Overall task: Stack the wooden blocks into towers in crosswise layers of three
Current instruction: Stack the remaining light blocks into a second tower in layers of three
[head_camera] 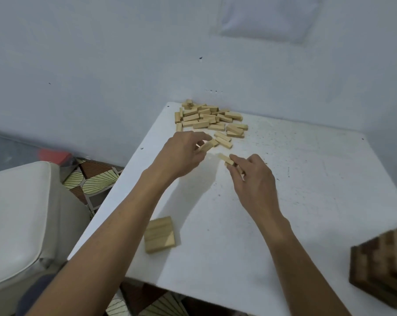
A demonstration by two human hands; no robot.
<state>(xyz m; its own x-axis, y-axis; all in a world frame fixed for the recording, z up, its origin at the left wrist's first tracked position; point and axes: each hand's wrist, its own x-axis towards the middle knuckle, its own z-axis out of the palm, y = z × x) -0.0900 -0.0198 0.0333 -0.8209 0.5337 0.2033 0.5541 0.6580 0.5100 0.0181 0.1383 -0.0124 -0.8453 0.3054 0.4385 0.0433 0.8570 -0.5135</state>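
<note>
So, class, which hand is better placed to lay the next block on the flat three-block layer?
Probably left. Both hands hold blocks, but the left hand is nearer the layer, its forearm passing beside it; the right hand would have to cross over.

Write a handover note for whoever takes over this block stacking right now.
Left hand pinches one block beside the pile. Right hand grips another block, maybe two; the count is unclear.
The loose pile sits at the far corner of the table.
Done: one layer of three lies flat near the table's left edge. A darker, blurred tower stands at the right edge.
Left: probably set the held blocks crosswise on that layer, then keep building from the pile.
</note>
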